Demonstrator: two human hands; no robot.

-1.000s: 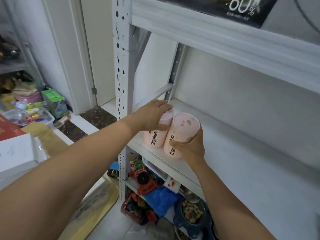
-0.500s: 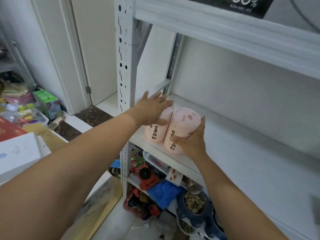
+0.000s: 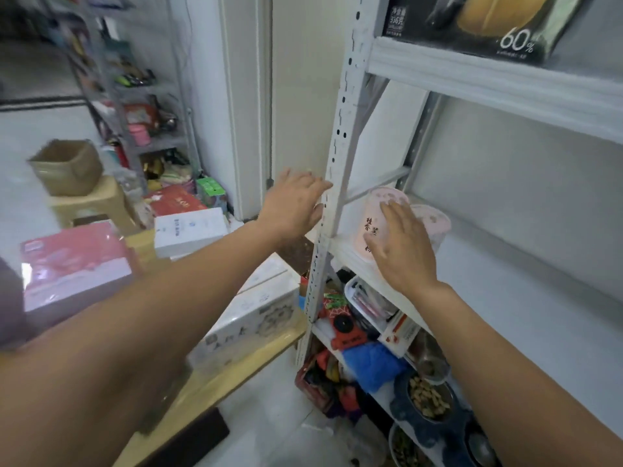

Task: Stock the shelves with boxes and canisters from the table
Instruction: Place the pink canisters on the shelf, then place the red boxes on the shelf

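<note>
Two pink canisters stand side by side at the left end of the white shelf [image 3: 488, 298]: the nearer pink canister [image 3: 372, 217] with black lettering, and a second pink canister [image 3: 435, 220] behind it to the right. My right hand [image 3: 401, 247] hovers in front of them with fingers straight, holding nothing. My left hand [image 3: 296, 205] is open in the air left of the shelf post, empty. On the wooden table [image 3: 236, 369] lie a white box [image 3: 249, 321], a pink box [image 3: 74, 264] and another white box [image 3: 190, 230].
The perforated grey shelf post [image 3: 333, 170] stands between my hands. A dark package [image 3: 472, 21] sits on the upper shelf. The lower shelf holds toys, a blue bag [image 3: 374, 362] and bowls of nuts. A cardboard box [image 3: 67, 166] and a cluttered rack stand at the back left.
Both hands have let go of the pink canisters and pulled back. My left hand has moved out past the shelf post to the left. The view has swung left toward the table.
</note>
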